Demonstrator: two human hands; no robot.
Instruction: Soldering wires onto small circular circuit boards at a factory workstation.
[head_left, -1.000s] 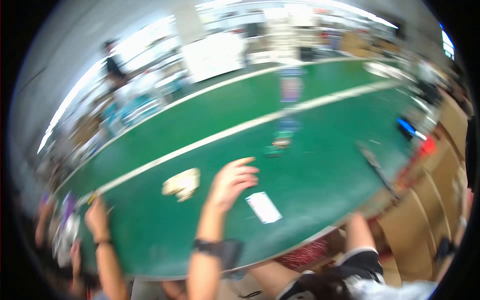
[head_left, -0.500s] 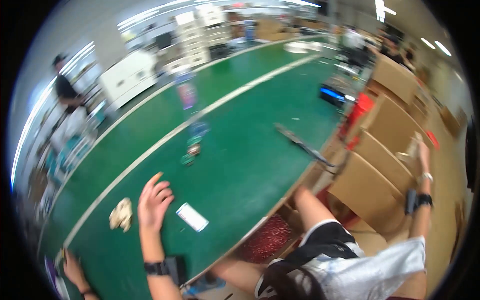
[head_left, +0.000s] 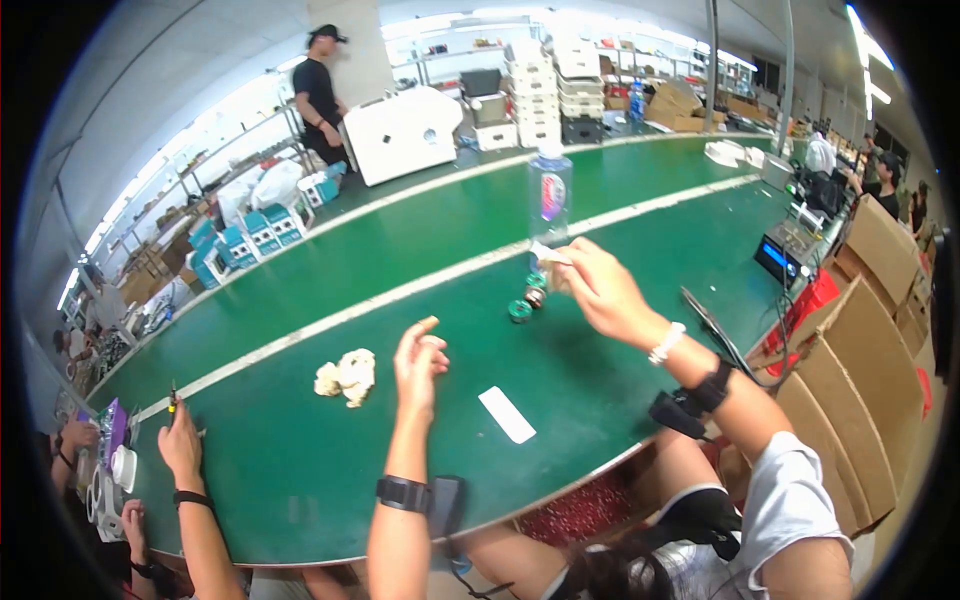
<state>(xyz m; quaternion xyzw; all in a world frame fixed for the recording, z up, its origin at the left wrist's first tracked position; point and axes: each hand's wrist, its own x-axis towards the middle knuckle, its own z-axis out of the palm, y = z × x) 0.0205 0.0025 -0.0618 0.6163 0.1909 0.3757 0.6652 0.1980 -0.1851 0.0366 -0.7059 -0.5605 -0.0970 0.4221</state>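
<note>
My right hand point(head_left: 605, 295) is closed on a small white piece point(head_left: 548, 254), too small to identify, held in front of a clear plastic bottle point(head_left: 549, 205). Below it, small green round pieces point(head_left: 519, 311) lie on the green table point(head_left: 420, 480). My left hand point(head_left: 420, 370) hovers over the table, empty, its fingers loosely bent and apart; one fingertip looks orange. Between my hands, nearer the front edge, lies a white rectangular card point(head_left: 507, 415). To the left of my left hand sits a crumpled cream cloth point(head_left: 347, 377).
A co-worker's hand point(head_left: 180, 445) grips a thin pointed tool at left, near white parts point(head_left: 122, 467). A dark tweezer-like tool point(head_left: 712, 320) and a device with a blue display point(head_left: 777, 258) lie at right. Cardboard boxes point(head_left: 850, 370) stand beside the table's right end.
My right hand has swung left from the cardboard boxes to the bottle, holding something pale. The view has turned right-to-left and levelled. My left hand stays over the table, fingers similarly bent.
</note>
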